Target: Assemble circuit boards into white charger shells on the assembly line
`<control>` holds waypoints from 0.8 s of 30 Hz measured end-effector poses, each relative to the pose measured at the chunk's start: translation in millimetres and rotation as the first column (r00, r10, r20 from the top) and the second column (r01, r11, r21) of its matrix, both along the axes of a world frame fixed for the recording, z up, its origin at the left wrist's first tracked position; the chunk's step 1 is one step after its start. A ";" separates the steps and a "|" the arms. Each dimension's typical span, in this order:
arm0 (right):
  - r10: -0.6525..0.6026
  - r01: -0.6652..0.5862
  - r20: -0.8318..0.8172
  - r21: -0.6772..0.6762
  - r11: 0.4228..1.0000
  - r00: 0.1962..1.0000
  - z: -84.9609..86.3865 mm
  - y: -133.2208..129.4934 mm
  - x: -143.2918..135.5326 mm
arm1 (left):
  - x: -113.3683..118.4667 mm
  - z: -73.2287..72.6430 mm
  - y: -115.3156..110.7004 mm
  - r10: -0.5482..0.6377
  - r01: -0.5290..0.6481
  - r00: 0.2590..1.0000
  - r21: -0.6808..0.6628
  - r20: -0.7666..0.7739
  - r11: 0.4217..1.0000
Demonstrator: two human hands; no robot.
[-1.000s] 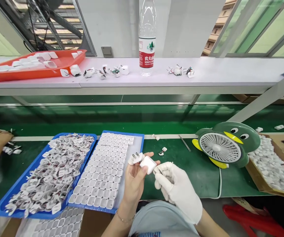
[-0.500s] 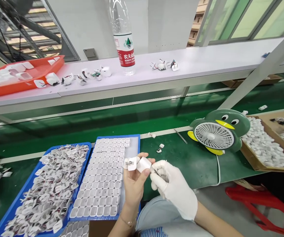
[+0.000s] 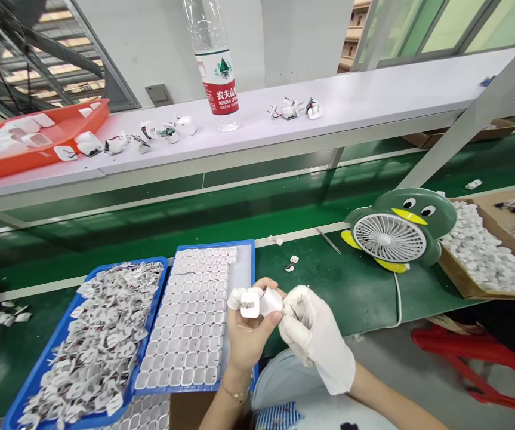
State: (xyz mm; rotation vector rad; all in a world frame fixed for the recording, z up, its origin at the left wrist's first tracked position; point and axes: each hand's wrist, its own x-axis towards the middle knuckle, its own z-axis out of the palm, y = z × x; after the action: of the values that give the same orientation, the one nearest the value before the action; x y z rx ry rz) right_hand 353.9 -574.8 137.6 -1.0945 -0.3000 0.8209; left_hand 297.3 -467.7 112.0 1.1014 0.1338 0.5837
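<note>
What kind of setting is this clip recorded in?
Most likely a factory assembly line for small chargers: a green conveyor belt, blue trays of white plug parts, and the left hand and gloved right hand joining a white charger shell.

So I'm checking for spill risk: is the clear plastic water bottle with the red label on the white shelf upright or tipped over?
Upright: the clear plastic water bottle stands on its base on the white shelf.
</note>
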 end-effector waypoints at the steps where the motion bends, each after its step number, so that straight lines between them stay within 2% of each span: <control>1: -0.014 0.014 0.010 0.013 1.000 1.000 -2.3 -0.5 -1.7 | -0.6 0.2 -0.4 -0.013 0.013 1.000 0.011 -0.001 1.000; 4: -0.050 0.049 0.022 0.030 0.998 0.999 -3.9 -2.5 -3.7 | -2.2 2.8 -2.1 -0.043 0.044 0.999 0.037 -0.021 0.998; 6: -0.022 0.022 0.034 0.001 1.000 0.999 1.2 -3.2 -0.3 | -1.8 5.9 -2.7 -0.020 0.021 0.999 0.035 -0.039 0.999; 9: 0.094 -0.082 0.087 -0.136 0.987 0.992 14.7 -2.1 10.4 | 3.3 11.3 -1.1 0.060 -0.060 0.994 0.003 -0.095 0.998; 12: 0.235 -0.201 0.105 -0.259 0.945 0.966 23.1 -0.4 20.6 | 12.5 15.7 5.1 0.137 -0.162 0.976 -0.144 -0.170 0.976; 14: 0.299 -0.267 0.069 -0.295 0.918 0.952 21.1 -1.4 25.2 | 17.9 18.0 11.7 0.170 -0.248 0.955 -0.339 -0.243 0.907; 16: 0.307 -0.282 0.034 -0.312 0.907 0.951 13.9 -4.5 29.2 | 20.6 19.9 18.7 0.173 -0.337 0.926 -0.532 -0.334 0.777; 18: 0.293 -0.270 0.023 -0.329 0.905 0.956 5.4 -8.6 33.5 | 19.6 21.4 24.4 0.171 -0.403 0.903 -0.637 -0.394 0.658; 19: 0.287 -0.262 0.026 -0.338 0.904 0.958 1.9 -10.4 35.6 | 17.8 21.9 26.4 0.173 -0.420 0.897 -0.660 -0.407 0.623; 24: 0.262 -0.220 0.075 -0.355 0.909 0.962 -4.2 -11.3 42.9 | -0.6 17.4 30.0 0.175 -0.440 0.890 -0.693 -0.421 0.572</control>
State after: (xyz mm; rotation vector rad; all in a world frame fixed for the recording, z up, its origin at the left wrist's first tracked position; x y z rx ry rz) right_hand 396.7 -586.1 133.4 -1.4595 -0.4099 1.0568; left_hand 296.7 -437.7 129.4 0.2816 0.8104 0.5739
